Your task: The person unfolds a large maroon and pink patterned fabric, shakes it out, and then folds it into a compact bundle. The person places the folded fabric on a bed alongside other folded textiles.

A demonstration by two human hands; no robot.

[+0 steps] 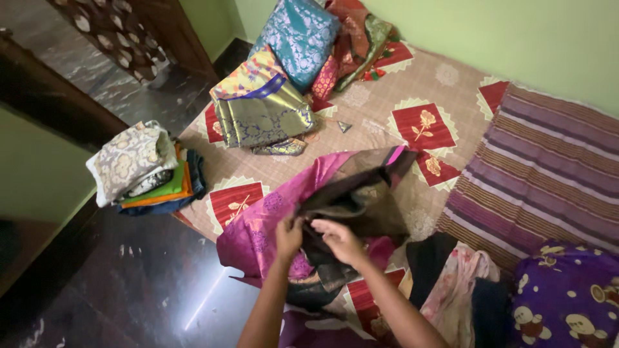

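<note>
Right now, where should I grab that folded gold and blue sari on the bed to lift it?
Grip the gold and blue sari at its near edge, coming from the front with the hand under it: it lies flat, and other folded saris crowd its far side.

Dim soft indoor light, glare streak on dark floor [206, 299], slight blur

Walls [516, 32]: pale green, plain. Floor [129, 283]: dark polished stone, marbled, with a bright streak of reflected light. Low bed against the wall, covered by a beige sheet [387, 103] with red floral squares. Dark wooden door frame [58, 96] at left. Light soft, even.
</note>
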